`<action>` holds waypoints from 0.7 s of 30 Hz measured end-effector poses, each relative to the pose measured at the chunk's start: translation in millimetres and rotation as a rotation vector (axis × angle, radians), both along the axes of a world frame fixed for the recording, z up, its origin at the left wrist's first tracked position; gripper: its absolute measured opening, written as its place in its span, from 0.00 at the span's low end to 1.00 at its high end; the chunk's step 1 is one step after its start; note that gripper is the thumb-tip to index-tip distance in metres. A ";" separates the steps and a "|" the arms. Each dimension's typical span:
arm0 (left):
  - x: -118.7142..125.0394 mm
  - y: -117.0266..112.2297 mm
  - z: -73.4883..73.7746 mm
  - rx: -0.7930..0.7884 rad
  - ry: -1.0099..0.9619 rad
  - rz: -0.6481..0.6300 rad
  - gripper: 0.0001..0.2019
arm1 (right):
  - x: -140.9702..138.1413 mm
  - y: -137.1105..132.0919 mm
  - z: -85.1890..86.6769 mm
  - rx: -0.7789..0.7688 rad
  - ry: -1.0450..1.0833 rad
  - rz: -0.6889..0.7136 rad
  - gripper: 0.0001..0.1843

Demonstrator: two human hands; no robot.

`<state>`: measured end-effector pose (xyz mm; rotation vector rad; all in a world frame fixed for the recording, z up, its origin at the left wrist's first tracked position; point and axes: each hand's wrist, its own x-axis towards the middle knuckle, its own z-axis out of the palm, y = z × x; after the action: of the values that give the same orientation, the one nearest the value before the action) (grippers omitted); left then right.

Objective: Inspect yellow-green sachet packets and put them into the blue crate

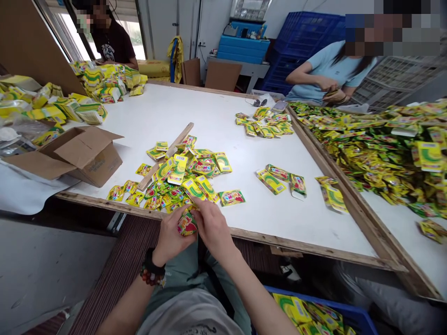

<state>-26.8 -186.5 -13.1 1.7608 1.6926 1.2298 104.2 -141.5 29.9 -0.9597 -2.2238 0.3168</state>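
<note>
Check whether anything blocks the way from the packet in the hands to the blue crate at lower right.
The right forearm lies across that line, between the packet and the blue crate. Nothing else visible does.

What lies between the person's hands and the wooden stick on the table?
The head view shows loose yellow sachets piled up to the wooden stick.

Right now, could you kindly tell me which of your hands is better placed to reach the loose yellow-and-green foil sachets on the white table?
Probably your right hand: it sits nearest the loose yellow-and-green foil sachets, on top of the red-and-green foil sachet. Your left hand holds that sachet from the side, further away.
</note>
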 end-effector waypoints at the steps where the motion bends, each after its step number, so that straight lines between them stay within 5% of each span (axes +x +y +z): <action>1: 2.6 -0.7 -3.2 0.040 -0.010 0.031 0.28 | -1.5 -1.5 -1.5 0.005 0.040 -0.055 0.18; 4: 12.1 -1.8 -8.7 0.125 -0.032 0.078 0.28 | -6.0 -6.4 -3.5 0.099 0.097 -0.216 0.20; 8: 21.4 0.6 -12.0 0.199 -0.061 0.103 0.27 | -7.4 -10.5 -3.1 0.216 0.095 -0.246 0.23; 15: 30.9 12.7 -29.8 0.279 -0.070 0.126 0.26 | -2.2 -10.7 -9.4 0.173 0.084 -0.290 0.22; 21: 33.0 20.8 -36.4 0.284 -0.058 0.148 0.24 | 3.7 -11.7 -16.7 -0.064 0.205 -0.210 0.19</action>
<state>6.1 -165.7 -49.5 1.7597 1.7092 1.6407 107.9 -153.3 13.2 -1.1319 -1.9197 0.3734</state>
